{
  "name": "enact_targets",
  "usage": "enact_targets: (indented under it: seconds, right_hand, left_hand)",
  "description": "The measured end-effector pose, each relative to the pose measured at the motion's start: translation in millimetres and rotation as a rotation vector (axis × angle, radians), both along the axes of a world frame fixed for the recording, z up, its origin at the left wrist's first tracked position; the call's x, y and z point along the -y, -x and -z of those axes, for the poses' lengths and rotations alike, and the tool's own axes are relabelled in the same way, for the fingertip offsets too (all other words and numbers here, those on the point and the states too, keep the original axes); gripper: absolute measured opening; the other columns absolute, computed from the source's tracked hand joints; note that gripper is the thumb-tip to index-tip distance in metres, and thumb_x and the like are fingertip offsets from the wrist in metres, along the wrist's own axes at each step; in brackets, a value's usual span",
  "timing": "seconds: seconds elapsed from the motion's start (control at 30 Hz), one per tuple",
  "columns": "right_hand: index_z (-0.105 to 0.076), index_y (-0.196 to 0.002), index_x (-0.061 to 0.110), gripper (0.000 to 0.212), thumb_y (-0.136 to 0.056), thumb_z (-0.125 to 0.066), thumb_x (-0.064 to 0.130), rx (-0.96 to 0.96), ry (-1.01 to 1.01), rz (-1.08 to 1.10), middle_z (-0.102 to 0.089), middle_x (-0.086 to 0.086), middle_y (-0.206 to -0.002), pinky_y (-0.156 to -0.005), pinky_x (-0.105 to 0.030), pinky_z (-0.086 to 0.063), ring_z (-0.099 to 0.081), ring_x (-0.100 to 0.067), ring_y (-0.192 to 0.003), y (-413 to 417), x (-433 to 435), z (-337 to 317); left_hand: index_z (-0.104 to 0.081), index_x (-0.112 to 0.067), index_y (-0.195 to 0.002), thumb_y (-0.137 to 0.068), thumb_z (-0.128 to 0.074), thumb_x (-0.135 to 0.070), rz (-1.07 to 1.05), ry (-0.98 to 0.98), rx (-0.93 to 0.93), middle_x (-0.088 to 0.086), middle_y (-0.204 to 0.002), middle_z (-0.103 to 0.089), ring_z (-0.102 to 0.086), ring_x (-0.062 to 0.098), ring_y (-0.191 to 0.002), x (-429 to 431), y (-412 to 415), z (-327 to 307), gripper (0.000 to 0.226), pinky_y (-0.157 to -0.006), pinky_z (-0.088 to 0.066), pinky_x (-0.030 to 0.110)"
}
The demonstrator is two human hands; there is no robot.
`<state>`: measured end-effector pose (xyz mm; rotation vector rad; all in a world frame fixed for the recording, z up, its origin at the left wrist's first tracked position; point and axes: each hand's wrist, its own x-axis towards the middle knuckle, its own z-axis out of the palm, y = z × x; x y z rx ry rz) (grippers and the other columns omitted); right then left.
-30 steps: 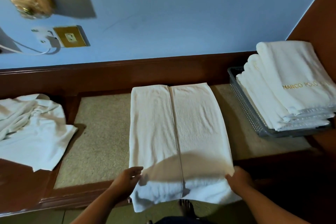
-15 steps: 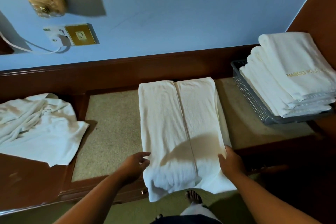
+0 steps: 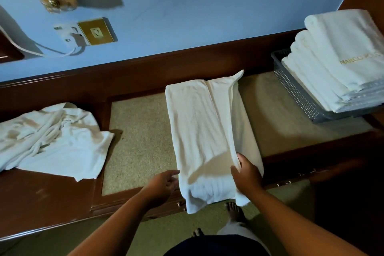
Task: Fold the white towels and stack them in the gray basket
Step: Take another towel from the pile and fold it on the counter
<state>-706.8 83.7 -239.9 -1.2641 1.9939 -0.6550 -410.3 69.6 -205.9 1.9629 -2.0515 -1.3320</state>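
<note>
On the counter (image 3: 141,141), mid-frame, lies a long white towel (image 3: 195,131), its near end hanging over the edge; folded towels (image 3: 332,68) fill the gray basket (image 3: 295,89) at the right. The right hand (image 3: 247,174) holds the towel's right edge lifted with curled fingers; the left hand (image 3: 164,183), fingers relaxed, holds nothing beside the left edge.

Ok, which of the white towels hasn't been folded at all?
The crumpled towel at far left on the dark wood. The middle towel is part-folded, gripped by the right hand, and the stacked towels in the gray basket are neatly folded.
</note>
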Motion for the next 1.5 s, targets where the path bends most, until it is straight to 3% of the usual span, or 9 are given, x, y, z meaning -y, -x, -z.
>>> enact_targets:
  seconds: [0.13, 0.27, 0.43, 0.53, 0.67, 0.83, 0.97, 1.23, 1.5]
  right_hand:
    - [-0.046, -0.146, 0.027, 0.055, -0.093, -0.059, 0.021, 0.039, -0.012, -0.108, -0.069, -0.003, -0.123, -0.092, -0.032, -0.052, -0.064, -0.025, -0.113, -23, -14, 0]
    - [-0.039, -0.148, 0.036, 0.059, -0.093, -0.056, 0.026, 0.006, -0.072, -0.230, -0.069, -0.002, -0.122, -0.090, -0.034, -0.053, -0.064, -0.022, -0.110, -34, -32, 7]
    - [-0.019, -0.156, 0.037, 0.067, -0.097, -0.051, 0.028, -0.097, -0.184, -0.412, -0.065, -0.009, -0.126, -0.090, -0.034, -0.048, -0.061, -0.026, -0.113, -39, -47, 15]
    - [-0.011, -0.158, 0.038, 0.075, -0.095, -0.051, 0.023, -0.102, -0.281, -0.524, -0.063, -0.013, -0.130, -0.091, -0.032, -0.046, -0.061, -0.027, -0.114, -40, -50, 16]
    - [-0.016, -0.153, 0.047, 0.074, -0.093, -0.052, 0.021, -0.005, -0.367, -0.592, -0.061, -0.009, -0.122, -0.098, -0.032, -0.046, -0.058, -0.018, -0.108, -38, -51, 18]
    - [-0.027, -0.155, 0.032, 0.068, -0.093, -0.047, 0.016, -0.006, -0.329, -0.555, -0.066, -0.010, -0.118, -0.093, -0.029, -0.047, -0.057, -0.012, -0.096, -33, -51, 22]
    - [-0.033, -0.154, 0.025, 0.061, -0.095, -0.045, 0.014, -0.073, -0.266, -0.535, -0.055, -0.005, -0.139, -0.101, -0.023, -0.039, -0.053, -0.015, -0.119, -20, -44, 17]
    - [-0.041, -0.149, 0.023, 0.056, -0.094, -0.053, 0.017, -0.116, -0.171, -0.521, -0.054, 0.008, -0.102, -0.094, -0.032, -0.047, -0.054, -0.011, -0.097, 10, -6, -2]
    - [-0.047, -0.145, 0.022, 0.053, -0.093, -0.052, 0.019, -0.135, -0.128, -0.538, -0.056, 0.004, -0.098, -0.088, -0.031, -0.049, -0.056, -0.013, -0.091, 40, 59, -25]
  left_hand:
    - [-0.050, -0.028, -0.145, -0.100, -0.059, -0.028, 0.001, 0.005, -0.020, -0.023, -0.100, -0.064, -0.065, -0.002, -0.095, -3, -3, 0, 0.046, -0.085, -0.052, 0.020]
    - [-0.054, -0.029, -0.140, -0.099, -0.061, -0.026, -0.003, 0.008, -0.049, -0.022, -0.100, -0.065, -0.063, -0.007, -0.094, -13, -6, 3, 0.042, -0.081, -0.050, 0.014]
    - [-0.048, -0.053, -0.112, -0.100, -0.058, -0.025, 0.018, -0.004, -0.036, -0.016, -0.106, -0.067, -0.064, 0.003, -0.105, -21, -8, 5, 0.032, -0.098, -0.052, 0.032]
    - [-0.053, -0.048, -0.121, -0.100, -0.060, -0.026, 0.003, -0.009, -0.047, -0.013, -0.108, -0.068, -0.065, 0.004, -0.106, -25, -9, 9, 0.031, -0.099, -0.052, 0.032]
    - [-0.056, -0.030, -0.138, -0.099, -0.060, -0.028, 0.025, -0.017, -0.028, -0.017, -0.105, -0.067, -0.065, 0.003, -0.103, -27, -7, 12, 0.039, -0.095, -0.051, 0.027]
    - [-0.056, -0.025, -0.141, -0.098, -0.062, -0.026, 0.033, -0.036, -0.021, -0.016, -0.103, -0.068, -0.066, 0.002, -0.101, -27, -1, 13, 0.043, -0.094, -0.050, 0.023]
    - [-0.053, -0.023, -0.143, -0.099, -0.061, -0.027, 0.041, -0.048, -0.033, -0.016, -0.103, -0.068, -0.064, -0.007, -0.090, -23, 7, 11, 0.044, -0.078, -0.046, 0.010]
    - [-0.053, -0.023, -0.142, -0.099, -0.059, -0.024, -0.005, -0.067, -0.087, -0.018, -0.100, -0.066, -0.069, 0.006, -0.095, -2, 25, 12, 0.044, -0.085, -0.052, 0.017]
    - [-0.057, -0.029, -0.138, -0.099, -0.061, -0.029, -0.035, -0.030, -0.053, -0.019, -0.102, -0.066, -0.063, 0.003, -0.098, 33, 47, 19, 0.039, -0.093, -0.049, 0.022]
